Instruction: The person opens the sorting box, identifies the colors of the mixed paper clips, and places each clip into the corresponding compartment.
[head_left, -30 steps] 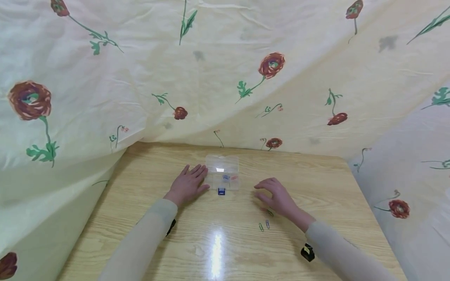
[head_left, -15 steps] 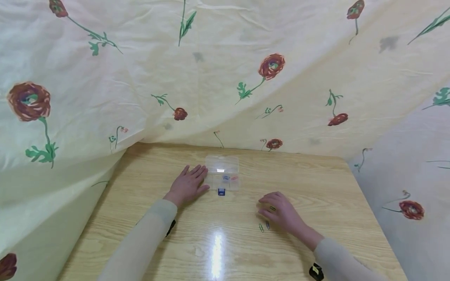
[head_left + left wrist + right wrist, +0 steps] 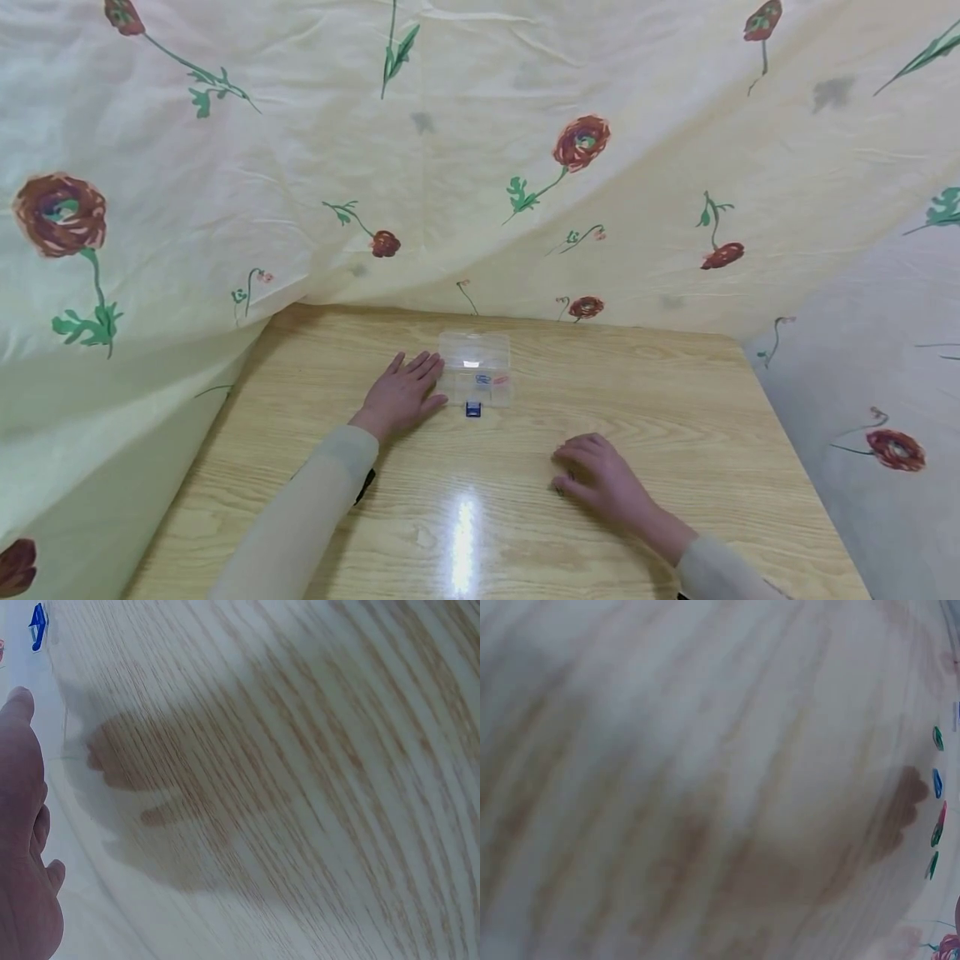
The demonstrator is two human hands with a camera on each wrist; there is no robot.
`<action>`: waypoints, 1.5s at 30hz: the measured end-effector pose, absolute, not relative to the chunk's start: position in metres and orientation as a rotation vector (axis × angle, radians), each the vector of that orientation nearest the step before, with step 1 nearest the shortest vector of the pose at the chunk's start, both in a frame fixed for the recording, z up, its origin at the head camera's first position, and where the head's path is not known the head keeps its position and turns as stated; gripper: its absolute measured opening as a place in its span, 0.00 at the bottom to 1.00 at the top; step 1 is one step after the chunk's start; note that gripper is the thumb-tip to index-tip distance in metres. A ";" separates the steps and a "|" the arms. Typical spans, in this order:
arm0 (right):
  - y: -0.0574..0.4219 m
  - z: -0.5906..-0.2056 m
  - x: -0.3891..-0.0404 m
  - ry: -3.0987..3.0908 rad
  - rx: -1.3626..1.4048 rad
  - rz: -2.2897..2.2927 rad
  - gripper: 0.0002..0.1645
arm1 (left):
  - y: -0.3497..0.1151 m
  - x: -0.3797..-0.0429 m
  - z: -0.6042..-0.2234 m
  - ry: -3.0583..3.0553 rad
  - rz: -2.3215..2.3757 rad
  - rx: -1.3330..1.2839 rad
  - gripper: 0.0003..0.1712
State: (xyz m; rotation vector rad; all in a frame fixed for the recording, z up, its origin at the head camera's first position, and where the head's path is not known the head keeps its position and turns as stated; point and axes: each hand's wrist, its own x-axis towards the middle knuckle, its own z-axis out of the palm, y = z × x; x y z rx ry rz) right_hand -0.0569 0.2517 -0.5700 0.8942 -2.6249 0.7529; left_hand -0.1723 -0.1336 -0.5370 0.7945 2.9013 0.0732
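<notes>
A clear plastic compartment box [image 3: 461, 398] lies on the table with its lid [image 3: 474, 350] raised at the back. Blue paper clips [image 3: 483, 379] sit in its back middle compartment, pink ones [image 3: 500, 380] in the back right. My left hand [image 3: 402, 395] lies flat with straight fingers, its fingertips and thumb at the box's left side. Over loose paper clips to the right of the box is my right hand [image 3: 600, 479], fingers loosely bent and thumb apart from them. In the right wrist view, a green paper clip [image 3: 937, 739] and a blue paper clip [image 3: 937, 783] lie near others.
A blue latch [image 3: 473, 409] sticks out at the box's front edge. The wood-grain table [image 3: 420, 533] carries a bright light reflection in front. A flowered cloth [image 3: 465, 167] hangs behind the table and along both sides.
My right hand has moved from near the box's right side toward the front, over the loose paper clips, which it now mostly covers. My left hand and the box have stayed in place.
</notes>
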 end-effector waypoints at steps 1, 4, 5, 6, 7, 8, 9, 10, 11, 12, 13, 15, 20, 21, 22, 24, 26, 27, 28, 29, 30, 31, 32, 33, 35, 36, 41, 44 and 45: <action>0.253 -0.571 -0.056 -2.628 0.896 0.753 0.24 | -0.133 -0.172 -0.537 2.902 0.072 0.793 0.44; 0.256 -0.575 -0.054 -2.636 0.899 0.749 0.25 | -0.133 -0.173 -0.538 2.905 0.075 0.792 0.43; 0.258 -0.576 -0.054 -2.634 0.905 0.745 0.25 | -0.132 -0.174 -0.538 2.907 0.078 0.793 0.43; 0.259 -0.577 -0.053 -2.625 0.913 0.742 0.26 | -0.132 -0.174 -0.538 2.909 0.078 0.794 0.44; 0.260 -0.579 -0.053 -2.616 0.921 0.734 0.26 | -0.132 -0.174 -0.538 2.911 0.077 0.794 0.44; 0.262 -0.580 -0.053 -2.609 0.926 0.729 0.26 | -0.132 -0.175 -0.539 2.912 0.075 0.796 0.44; 0.263 -0.580 -0.053 -2.602 0.930 0.727 0.26 | -0.131 -0.175 -0.539 2.915 0.075 0.798 0.44; 0.264 -0.581 -0.052 -2.591 0.936 0.728 0.26 | -0.131 -0.175 -0.540 2.915 0.068 0.797 0.44; 0.265 -0.581 -0.052 -2.582 0.941 0.729 0.26 | -0.131 -0.176 -0.540 2.915 0.063 0.796 0.44; 0.266 -0.582 -0.052 -2.572 0.947 0.731 0.26 | -0.131 -0.176 -0.540 2.916 0.059 0.794 0.44; 0.267 -0.582 -0.052 -2.565 0.954 0.734 0.26 | -0.130 -0.176 -0.540 2.916 0.058 0.791 0.44; 0.268 -0.583 -0.052 -2.555 0.963 0.733 0.25 | -0.130 -0.176 -0.540 2.916 0.070 0.787 0.44; 0.272 -0.584 -0.058 -2.531 0.994 0.723 0.24 | -0.127 -0.178 -0.539 2.921 0.097 0.769 0.44; 0.272 -0.584 -0.059 -2.525 1.000 0.723 0.24 | -0.126 -0.179 -0.539 2.923 0.095 0.766 0.44; 0.273 -0.584 -0.060 -2.519 1.007 0.723 0.24 | -0.126 -0.179 -0.539 2.925 0.092 0.761 0.44; 0.275 -0.583 -0.063 -2.505 1.020 0.725 0.24 | -0.124 -0.180 -0.540 2.928 0.086 0.754 0.44; 0.276 -0.583 -0.066 -2.490 1.033 0.725 0.24 | -0.123 -0.181 -0.540 2.933 0.088 0.749 0.44; 0.276 -0.583 -0.067 -2.482 1.040 0.726 0.24 | -0.123 -0.182 -0.540 2.935 0.083 0.746 0.44; 0.277 -0.583 -0.069 -2.474 1.047 0.724 0.24 | -0.122 -0.182 -0.540 2.937 0.078 0.743 0.44; 0.277 -0.583 -0.071 -2.467 1.053 0.721 0.23 | -0.122 -0.182 -0.540 2.939 0.075 0.741 0.44; 0.278 -0.583 -0.072 -2.459 1.059 0.719 0.22 | -0.121 -0.183 -0.541 2.941 0.070 0.737 0.44; 0.278 -0.583 -0.074 -2.452 1.065 0.715 0.22 | -0.121 -0.183 -0.541 2.944 0.063 0.735 0.44; 0.279 -0.584 -0.076 -2.446 1.070 0.713 0.21 | -0.121 -0.184 -0.542 2.947 0.056 0.733 0.44; 0.279 -0.584 -0.078 -2.440 1.076 0.710 0.20 | -0.120 -0.185 -0.542 2.950 0.051 0.731 0.44; 0.279 -0.584 -0.082 -2.432 1.087 0.705 0.18 | -0.119 -0.186 -0.543 2.956 0.052 0.725 0.44; 0.280 -0.584 -0.084 -2.430 1.095 0.703 0.18 | -0.119 -0.186 -0.543 2.959 0.055 0.723 0.44; 0.283 -0.586 -0.094 -2.435 1.128 0.688 0.16 | -0.117 -0.189 -0.543 2.970 0.066 0.710 0.44; 0.285 -0.587 -0.099 -2.440 1.146 0.684 0.15 | -0.115 -0.190 -0.544 2.971 0.058 0.700 0.44; 0.286 -0.587 -0.101 -2.442 1.151 0.686 0.15 | -0.115 -0.191 -0.544 2.972 0.055 0.697 0.44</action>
